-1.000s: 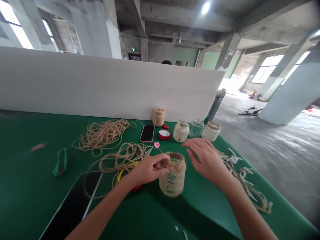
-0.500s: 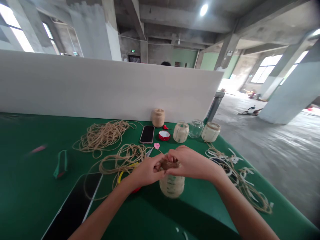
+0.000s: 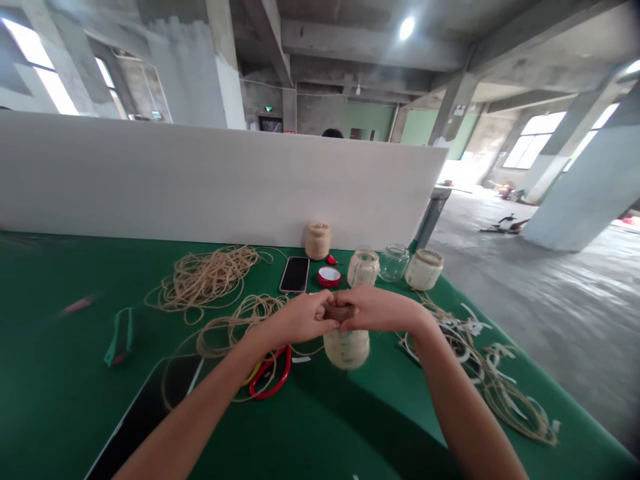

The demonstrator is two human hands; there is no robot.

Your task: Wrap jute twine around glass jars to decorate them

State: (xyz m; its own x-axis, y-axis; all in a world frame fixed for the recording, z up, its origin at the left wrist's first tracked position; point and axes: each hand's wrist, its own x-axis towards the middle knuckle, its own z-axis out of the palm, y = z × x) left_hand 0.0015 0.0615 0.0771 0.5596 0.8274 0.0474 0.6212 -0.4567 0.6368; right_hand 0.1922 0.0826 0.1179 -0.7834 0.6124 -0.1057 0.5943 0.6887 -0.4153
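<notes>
My left hand and my right hand meet above a glass jar wrapped in pale jute. Both pinch a dark brown band of twine at the jar's neck, and my fingers hide most of its mouth. Behind my left wrist lies a loose coil of jute twine, with a larger tangle beyond it. Red-handled scissors lie just below my left forearm, partly under the twine. Pale twine and white scraps spread out beyond my right forearm.
The green table stops at a white partition. Along it stand a twine-wrapped jar, a phone, a red lid, and several jars. A black panel lies at the front left. Beyond the right table edge is a concrete floor.
My right hand has moved left from beside the jar onto its neck, joining my left hand. The red scissor handles now show more fully, and the view has tilted slightly.
</notes>
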